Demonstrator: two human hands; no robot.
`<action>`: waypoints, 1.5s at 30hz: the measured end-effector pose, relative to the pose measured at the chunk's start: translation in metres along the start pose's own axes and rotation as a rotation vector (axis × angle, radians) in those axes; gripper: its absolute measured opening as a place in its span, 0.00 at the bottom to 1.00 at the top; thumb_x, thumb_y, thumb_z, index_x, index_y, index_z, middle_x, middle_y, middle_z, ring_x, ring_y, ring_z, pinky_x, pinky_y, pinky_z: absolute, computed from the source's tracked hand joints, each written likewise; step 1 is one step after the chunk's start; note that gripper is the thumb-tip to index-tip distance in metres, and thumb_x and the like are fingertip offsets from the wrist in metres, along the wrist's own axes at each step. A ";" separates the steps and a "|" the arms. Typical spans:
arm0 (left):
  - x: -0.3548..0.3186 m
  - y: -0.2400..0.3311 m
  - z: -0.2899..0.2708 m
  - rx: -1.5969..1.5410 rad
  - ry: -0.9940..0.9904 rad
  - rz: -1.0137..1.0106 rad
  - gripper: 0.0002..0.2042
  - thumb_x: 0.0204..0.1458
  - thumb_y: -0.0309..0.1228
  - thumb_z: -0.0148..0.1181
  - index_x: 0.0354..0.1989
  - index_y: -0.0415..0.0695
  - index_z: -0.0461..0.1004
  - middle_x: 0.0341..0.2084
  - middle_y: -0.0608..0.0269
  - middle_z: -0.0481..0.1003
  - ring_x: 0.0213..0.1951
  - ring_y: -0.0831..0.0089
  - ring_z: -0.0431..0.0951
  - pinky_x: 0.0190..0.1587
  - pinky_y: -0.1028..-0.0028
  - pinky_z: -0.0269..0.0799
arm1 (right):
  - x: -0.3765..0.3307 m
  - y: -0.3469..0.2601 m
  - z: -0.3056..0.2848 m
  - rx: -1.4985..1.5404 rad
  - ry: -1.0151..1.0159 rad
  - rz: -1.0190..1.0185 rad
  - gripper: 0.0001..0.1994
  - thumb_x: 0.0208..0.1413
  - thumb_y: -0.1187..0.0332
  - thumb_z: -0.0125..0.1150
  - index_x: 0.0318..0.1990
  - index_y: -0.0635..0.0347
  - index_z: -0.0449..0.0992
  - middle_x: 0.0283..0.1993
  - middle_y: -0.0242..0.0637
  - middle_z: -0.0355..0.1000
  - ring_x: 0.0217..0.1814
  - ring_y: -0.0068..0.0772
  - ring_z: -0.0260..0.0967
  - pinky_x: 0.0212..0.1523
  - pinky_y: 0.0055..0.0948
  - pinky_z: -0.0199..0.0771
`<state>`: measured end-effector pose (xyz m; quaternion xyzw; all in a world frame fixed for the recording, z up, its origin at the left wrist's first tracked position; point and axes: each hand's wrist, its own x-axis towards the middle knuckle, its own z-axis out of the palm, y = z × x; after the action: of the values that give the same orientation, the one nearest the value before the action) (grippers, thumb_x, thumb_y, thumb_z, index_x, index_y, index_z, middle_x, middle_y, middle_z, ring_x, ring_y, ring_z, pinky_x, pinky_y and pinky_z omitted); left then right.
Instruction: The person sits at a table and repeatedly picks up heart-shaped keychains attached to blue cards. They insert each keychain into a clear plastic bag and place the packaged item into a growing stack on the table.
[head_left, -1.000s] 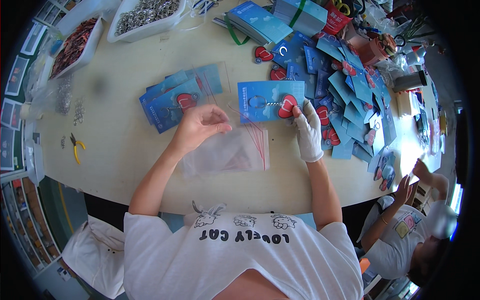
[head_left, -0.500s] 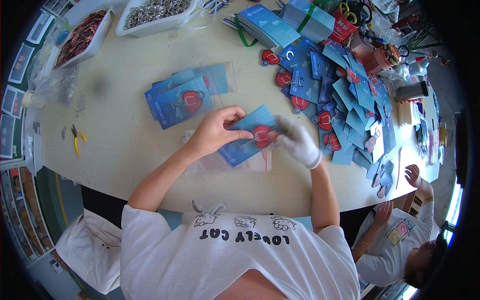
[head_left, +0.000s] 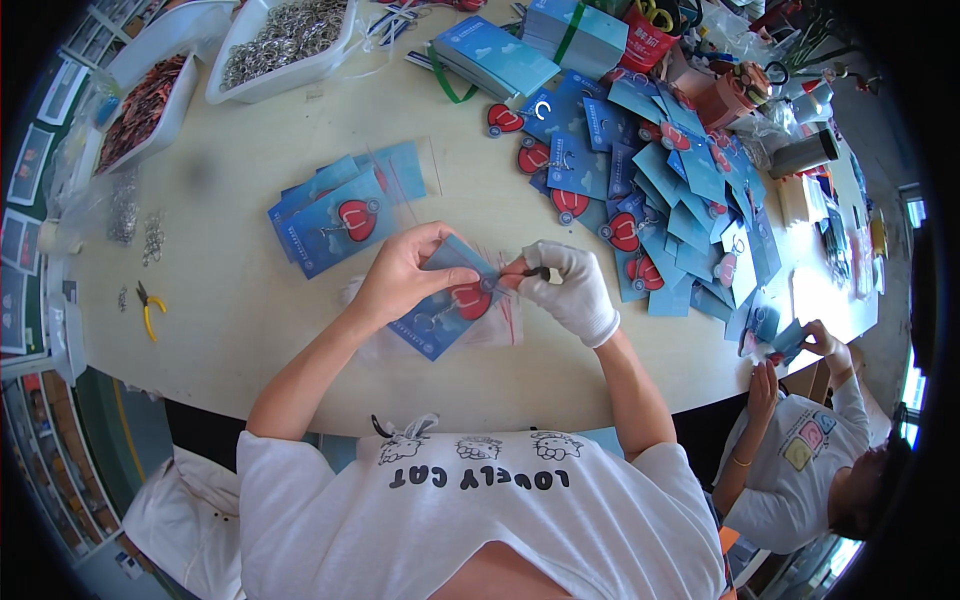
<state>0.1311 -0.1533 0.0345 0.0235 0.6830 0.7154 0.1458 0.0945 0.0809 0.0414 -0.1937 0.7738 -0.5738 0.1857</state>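
1. The bare left hand (head_left: 405, 275) has its fingers pinching the upper edge of a blue card (head_left: 445, 305) carrying a red heart charm (head_left: 468, 298).
2. The gloved right hand (head_left: 570, 290) has its fingers pressed together on the card's right corner, at the mouth of a clear bag (head_left: 495, 325).
3. The card is raised just above the bench (head_left: 250, 300), in front of the chest.
4. It looks light and bendable; the bag is thin, slippery film, best held by its edges.
5. A stack of bagged cards (head_left: 335, 215) lies to the upper left, and loose cards (head_left: 660, 170) are spread to the right.

Pale round-edged worktable (head_left: 250, 330), green floor (head_left: 110, 440) (left), bright daylight
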 end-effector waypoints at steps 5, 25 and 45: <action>0.002 0.014 0.004 0.117 -0.028 -0.012 0.15 0.47 0.24 0.68 0.43 0.40 0.72 0.29 0.65 0.78 0.33 0.85 0.76 0.38 0.83 0.70 | -0.003 -0.001 0.001 0.074 -0.035 0.054 0.06 0.47 0.78 0.60 0.34 0.68 0.79 0.27 0.28 0.75 0.27 0.11 0.65 0.30 0.17 0.67; 0.004 0.033 -0.014 0.087 -0.142 -0.237 0.13 0.48 0.24 0.67 0.41 0.37 0.74 0.27 0.64 0.80 0.30 0.87 0.75 0.35 0.84 0.68 | -0.006 -0.009 -0.016 0.177 -0.102 0.304 0.06 0.48 0.76 0.60 0.33 0.68 0.78 0.28 0.30 0.77 0.27 0.13 0.67 0.27 0.18 0.68; 0.034 0.063 -0.010 0.290 -0.389 -0.284 0.18 0.47 0.31 0.70 0.40 0.32 0.74 0.20 0.71 0.75 0.24 0.90 0.67 0.26 0.82 0.60 | -0.007 -0.017 -0.007 0.240 -0.210 0.286 0.08 0.47 0.74 0.64 0.34 0.69 0.79 0.27 0.32 0.75 0.29 0.17 0.69 0.32 0.18 0.68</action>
<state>0.0856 -0.1567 0.0900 0.0853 0.7337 0.5647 0.3680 0.0990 0.0857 0.0598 -0.1172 0.6960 -0.6061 0.3668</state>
